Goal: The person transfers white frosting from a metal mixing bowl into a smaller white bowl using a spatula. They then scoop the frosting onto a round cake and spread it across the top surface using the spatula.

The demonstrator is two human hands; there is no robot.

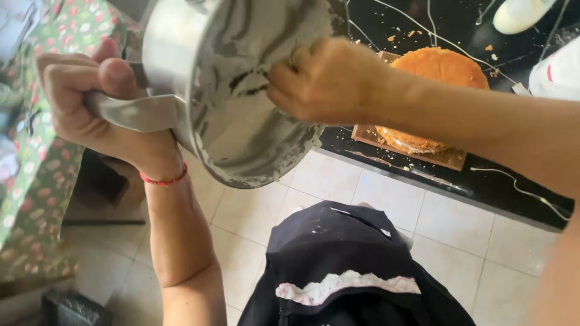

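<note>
Nearest the camera, at the bottom of the view, hangs the person's black apron [350, 265], crossed by a pale frilled band and flecked with white, above a floor of cream tiles [447, 223]. Up from the lower left rises the left forearm, with a red string bracelet [162, 180] about the wrist. The left hand [90, 99] is clenched tight in a fist around the flat metal handle [136, 111] of a steel mixing bowl [232, 115], thumb uppermost, and holds the bowl tipped on its side in the air, its mouth turned toward the right. White cream is smeared in streaks over the bowl's inner wall and along its rim. The right hand [329, 78] comes in from the right and is inside the mouth of the bowl, its fingers curled shut near the smeared wall; whatever it grips is hidden behind the knuckles, so I cannot tell what it is. Just beyond that hand, on a black countertop [501, 181], sits a round golden sponge cake [438, 90] on a brown square board [423, 154], partly covered by the right wrist. Crumbs and thin white lines of cream mark the dark surface around it. Farther back, at the top right, lies a pale rounded object [519, 13]. Off to the left, a floral cloth [42, 163] in green and red drapes downward.
</note>
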